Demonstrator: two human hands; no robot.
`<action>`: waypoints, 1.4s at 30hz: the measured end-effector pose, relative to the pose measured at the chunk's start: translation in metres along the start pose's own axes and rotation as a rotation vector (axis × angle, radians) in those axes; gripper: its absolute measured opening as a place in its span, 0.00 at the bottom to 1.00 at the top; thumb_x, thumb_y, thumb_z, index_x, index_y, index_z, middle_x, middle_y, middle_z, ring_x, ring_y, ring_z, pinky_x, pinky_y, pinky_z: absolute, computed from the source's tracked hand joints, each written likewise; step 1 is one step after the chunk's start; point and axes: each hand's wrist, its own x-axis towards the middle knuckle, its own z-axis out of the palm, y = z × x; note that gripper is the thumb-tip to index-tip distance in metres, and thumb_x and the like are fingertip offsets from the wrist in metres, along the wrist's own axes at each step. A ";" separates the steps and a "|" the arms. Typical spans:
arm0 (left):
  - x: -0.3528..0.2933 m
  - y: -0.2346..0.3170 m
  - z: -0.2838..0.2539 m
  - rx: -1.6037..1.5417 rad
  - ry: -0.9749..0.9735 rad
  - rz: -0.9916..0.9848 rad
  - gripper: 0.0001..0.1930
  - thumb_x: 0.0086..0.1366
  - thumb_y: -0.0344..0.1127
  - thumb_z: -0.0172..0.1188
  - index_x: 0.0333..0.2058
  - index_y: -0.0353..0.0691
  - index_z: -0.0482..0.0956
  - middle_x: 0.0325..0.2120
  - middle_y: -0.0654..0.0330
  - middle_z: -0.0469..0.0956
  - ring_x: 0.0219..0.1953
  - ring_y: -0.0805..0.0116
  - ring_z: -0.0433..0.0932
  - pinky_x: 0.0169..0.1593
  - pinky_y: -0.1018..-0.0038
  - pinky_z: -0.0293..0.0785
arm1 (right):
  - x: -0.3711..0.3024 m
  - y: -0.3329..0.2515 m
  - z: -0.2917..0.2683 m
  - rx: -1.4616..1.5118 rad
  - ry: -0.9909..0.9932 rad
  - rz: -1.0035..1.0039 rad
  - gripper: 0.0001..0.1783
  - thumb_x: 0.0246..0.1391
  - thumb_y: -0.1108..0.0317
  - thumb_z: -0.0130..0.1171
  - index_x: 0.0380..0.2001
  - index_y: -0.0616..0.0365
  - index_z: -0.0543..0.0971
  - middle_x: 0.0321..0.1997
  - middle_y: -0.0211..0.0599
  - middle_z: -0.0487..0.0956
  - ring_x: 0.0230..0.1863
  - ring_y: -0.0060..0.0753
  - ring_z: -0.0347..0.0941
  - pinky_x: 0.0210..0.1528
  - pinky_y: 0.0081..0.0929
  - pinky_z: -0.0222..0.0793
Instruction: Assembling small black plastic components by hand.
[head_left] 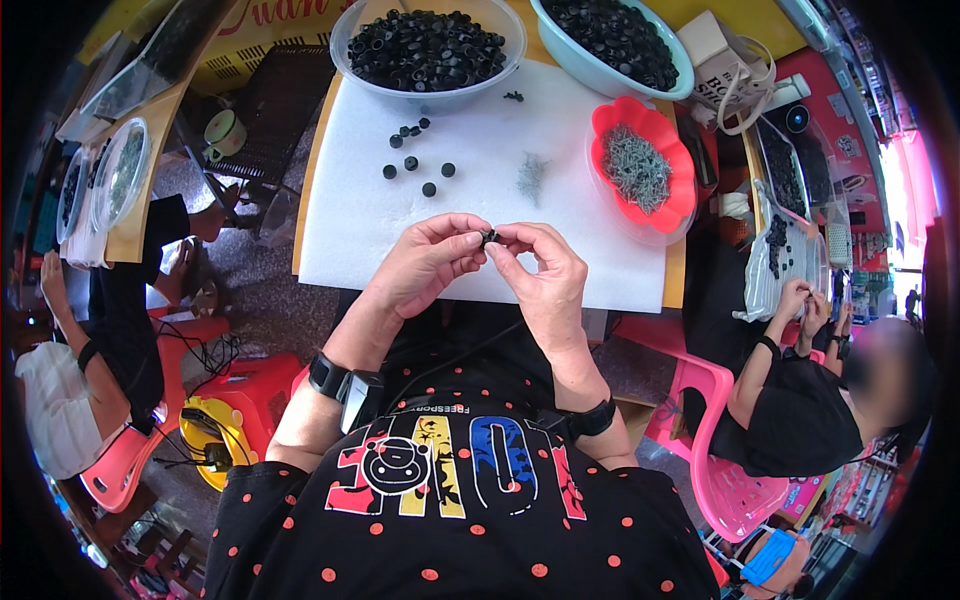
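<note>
My left hand (433,257) and my right hand (543,277) meet over the near edge of a white foam sheet (350,240). Both pinch one small black plastic piece (489,238) between thumbs and fingertips, which cover most of it. Beyond my left hand lie several loose round black caps (429,189). A small heap of thin silvery screws (532,175) lies past my right hand. To its right, a red scalloped bowl (603,120) holds many more such screws. A clear bowl (345,45) full of black caps stands at the far side.
A pale blue basin (683,85) of black parts stands at the far right, beside a white cloth bag (718,62). Tiny black bits (513,96) lie near the clear bowl. People work on both sides; a pink chair (712,430) is at the right, a red stool (262,390) at the left.
</note>
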 end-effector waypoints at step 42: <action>0.001 0.000 -0.014 -0.222 0.021 -0.057 0.14 0.62 0.24 0.58 0.48 0.32 0.74 0.40 0.53 0.78 0.43 0.66 0.81 0.48 0.78 0.80 | 0.003 0.003 -0.004 0.017 0.005 0.007 0.12 0.45 0.79 0.65 0.36 0.63 0.80 0.35 0.37 0.79 0.30 0.23 0.76 0.35 0.21 0.72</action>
